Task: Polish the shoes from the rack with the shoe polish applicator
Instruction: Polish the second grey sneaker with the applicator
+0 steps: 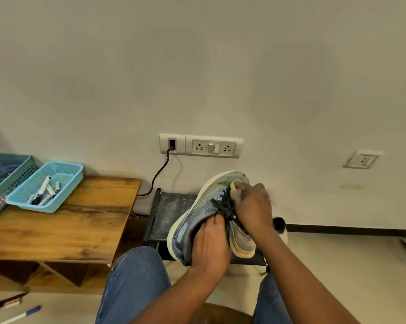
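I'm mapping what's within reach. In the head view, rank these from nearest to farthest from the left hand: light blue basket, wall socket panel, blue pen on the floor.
From the left hand:
1. Wall socket panel, above on the wall.
2. Light blue basket, left on the wooden table.
3. Blue pen, far lower left on the floor.

Your left hand grips the heel end of a grey-blue running shoe, fingers curled into its opening, toe raised toward the wall. Your right hand presses a yellow applicator against the upper near the toe, beside the dark laces. A second shoe lies on the black rack behind. On the wooden worktop to your left, a light blue basket holds markers, just beside a teal basket.
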